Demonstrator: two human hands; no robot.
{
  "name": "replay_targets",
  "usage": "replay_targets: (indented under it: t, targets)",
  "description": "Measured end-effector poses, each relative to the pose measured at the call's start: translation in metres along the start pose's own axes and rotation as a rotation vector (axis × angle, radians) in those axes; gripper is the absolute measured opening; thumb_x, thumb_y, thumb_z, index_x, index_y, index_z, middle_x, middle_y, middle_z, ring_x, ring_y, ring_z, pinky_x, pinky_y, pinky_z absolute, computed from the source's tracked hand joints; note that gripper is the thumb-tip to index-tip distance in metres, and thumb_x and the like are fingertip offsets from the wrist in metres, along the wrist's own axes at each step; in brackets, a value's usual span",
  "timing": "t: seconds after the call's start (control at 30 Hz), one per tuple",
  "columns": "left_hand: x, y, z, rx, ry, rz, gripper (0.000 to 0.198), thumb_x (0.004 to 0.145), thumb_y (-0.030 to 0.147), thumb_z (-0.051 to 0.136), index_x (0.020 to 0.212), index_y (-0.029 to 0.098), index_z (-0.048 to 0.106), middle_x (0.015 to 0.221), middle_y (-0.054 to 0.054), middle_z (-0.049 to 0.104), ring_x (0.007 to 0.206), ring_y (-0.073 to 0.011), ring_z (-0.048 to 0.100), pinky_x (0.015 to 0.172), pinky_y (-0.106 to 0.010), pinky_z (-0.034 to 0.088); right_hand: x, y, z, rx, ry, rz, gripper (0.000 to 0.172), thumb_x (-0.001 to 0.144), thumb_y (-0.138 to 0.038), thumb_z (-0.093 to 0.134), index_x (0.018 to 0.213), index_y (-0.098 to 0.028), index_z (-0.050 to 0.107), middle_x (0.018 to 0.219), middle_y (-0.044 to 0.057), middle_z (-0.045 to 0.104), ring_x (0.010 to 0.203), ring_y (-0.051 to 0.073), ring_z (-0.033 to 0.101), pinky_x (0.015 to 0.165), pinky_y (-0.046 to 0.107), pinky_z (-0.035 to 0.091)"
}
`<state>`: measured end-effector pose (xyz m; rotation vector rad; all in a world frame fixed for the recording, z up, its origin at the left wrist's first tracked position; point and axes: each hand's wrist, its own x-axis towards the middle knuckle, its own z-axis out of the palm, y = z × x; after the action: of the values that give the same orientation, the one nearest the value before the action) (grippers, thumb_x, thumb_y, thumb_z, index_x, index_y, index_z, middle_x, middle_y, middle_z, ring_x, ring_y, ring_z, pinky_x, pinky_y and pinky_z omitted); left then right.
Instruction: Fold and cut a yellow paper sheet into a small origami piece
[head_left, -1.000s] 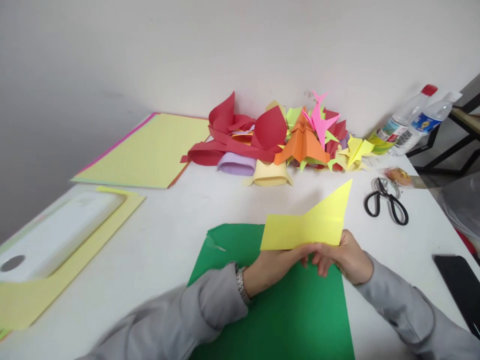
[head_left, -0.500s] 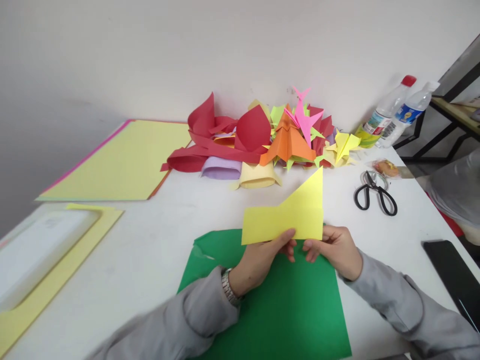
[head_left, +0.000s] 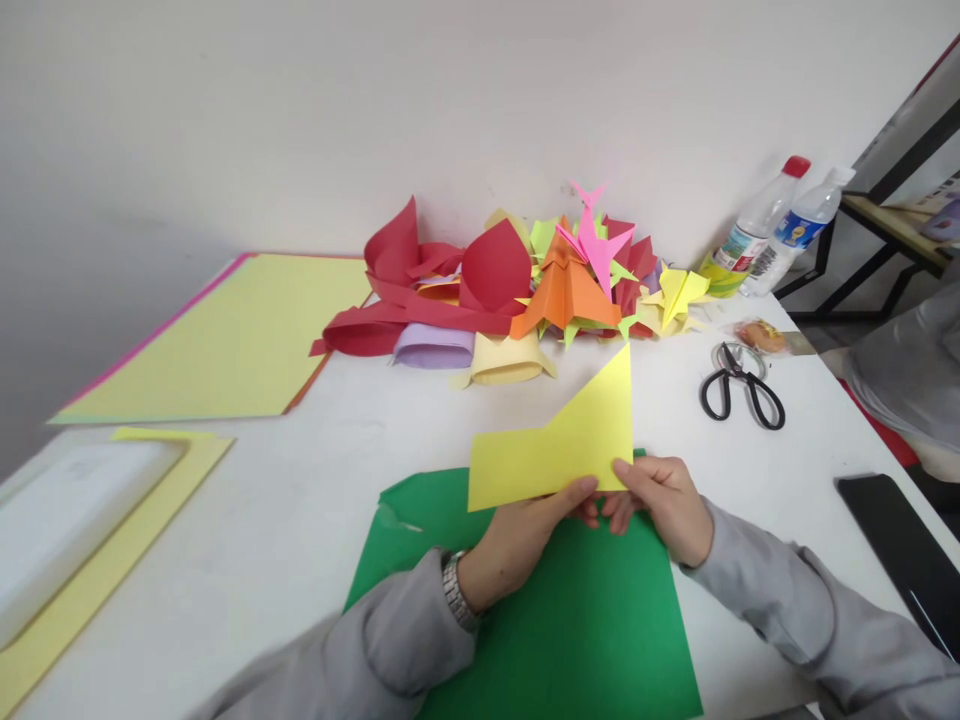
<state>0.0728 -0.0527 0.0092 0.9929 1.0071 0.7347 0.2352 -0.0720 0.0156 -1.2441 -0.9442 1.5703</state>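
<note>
Far left, a white boxy object (head_left: 75, 520) runs off the edge, its markings too faint to read, and it covers most of the pale yellow sheet (head_left: 112, 560) beneath. Just behind, a stack of coloured sheets (head_left: 202, 335) has its right end tucked out of sight by a heap of paper shapes (head_left: 495, 265), the rear ones largely hidden.

Into the middle now: the green sheet (head_left: 585, 640) is cut off at the bottom and half masked by sleeves and hands. Here's the left hand (head_left: 506, 555), thumb on the front of the folded yellow paper (head_left: 555, 440) at its lower edge, fingers curled behind and below, pinching it! The paper stands tilted up above those fingers, over the green sheet's far edge. And the right hand (head_left: 671, 505) pinches the lower right corner, thumb in front, its other fingers partly hidden.

On to the right: scissors (head_left: 742, 385) on the surface (head_left: 750, 600), two bottles (head_left: 750, 235) overlapping, a black slab (head_left: 892, 540) clipped by the frame, and a grey shape (head_left: 911, 360), too blurred to identify.
</note>
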Motion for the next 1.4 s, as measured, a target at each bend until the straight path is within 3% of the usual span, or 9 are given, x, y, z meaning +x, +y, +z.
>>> replay_targets:
  t: [0.2, 0.7, 0.9, 1.07, 1.27, 1.4]
  targets:
    - [0.000, 0.000, 0.000, -0.071, 0.023, -0.061, 0.030, 0.067, 0.044, 0.072, 0.068, 0.015, 0.065, 0.064, -0.001, 0.065, 0.057, -0.0149, 0.059, 0.059, -0.030, 0.052, 0.004, -0.001, -0.005, -0.051, 0.085, -0.113, 0.033, 0.074, -0.046, 0.069, 0.062, -0.016, 0.066, 0.049, -0.001, 0.063, 0.043, 0.011, 0.058, 0.045, 0.022, 0.047]
    - [0.000, -0.002, 0.001, -0.033, 0.041, -0.034, 0.031, 0.067, 0.045, 0.072, 0.066, 0.015, 0.065, 0.063, -0.001, 0.066, 0.057, -0.0158, 0.060, 0.058, -0.031, 0.053, 0.002, -0.005, -0.004, -0.129, 0.131, -0.106, 0.039, 0.075, -0.051, 0.066, 0.057, -0.017, 0.061, 0.042, -0.002, 0.059, 0.038, 0.011, 0.053, 0.045, 0.022, 0.042]
    - [-0.002, 0.001, 0.010, -0.079, 0.073, 0.012, 0.030, 0.066, 0.043, 0.073, 0.068, 0.015, 0.064, 0.061, 0.000, 0.064, 0.055, -0.0153, 0.059, 0.057, -0.030, 0.051, 0.002, -0.003, -0.002, -0.153, 0.153, -0.125, 0.039, 0.077, -0.050, 0.065, 0.056, -0.017, 0.060, 0.041, -0.002, 0.057, 0.038, 0.010, 0.051, 0.044, 0.022, 0.040]
    - [-0.003, 0.002, 0.018, 0.045, 0.093, 0.044, 0.026, 0.069, 0.040, 0.070, 0.060, 0.016, 0.064, 0.058, -0.001, 0.065, 0.059, -0.0166, 0.060, 0.066, -0.031, 0.050, 0.003, 0.000, 0.002, -0.166, 0.166, -0.122, 0.041, 0.076, -0.052, 0.064, 0.057, -0.017, 0.058, 0.038, -0.005, 0.050, 0.036, 0.008, 0.045, 0.044, 0.022, 0.039]
    - [-0.003, 0.001, 0.017, 0.185, 0.094, -0.039, 0.036, 0.071, 0.046, 0.065, 0.049, 0.018, 0.061, 0.056, -0.002, 0.064, 0.062, -0.0179, 0.060, 0.073, -0.031, 0.047, 0.002, 0.001, 0.003, -0.167, 0.161, -0.130, 0.044, 0.075, -0.055, 0.064, 0.054, -0.017, 0.055, 0.037, -0.006, 0.046, 0.036, 0.007, 0.041, 0.046, 0.024, 0.044]
    - [0.000, 0.000, 0.012, 0.071, 0.041, -0.050, 0.035, 0.069, 0.047, 0.067, 0.052, 0.017, 0.060, 0.056, -0.002, 0.062, 0.060, -0.0165, 0.056, 0.065, -0.030, 0.046, 0.002, 0.001, 0.000, -0.171, 0.110, -0.156, 0.042, 0.077, -0.054, 0.063, 0.058, -0.017, 0.058, 0.040, -0.005, 0.051, 0.039, 0.008, 0.046, 0.048, 0.023, 0.043]
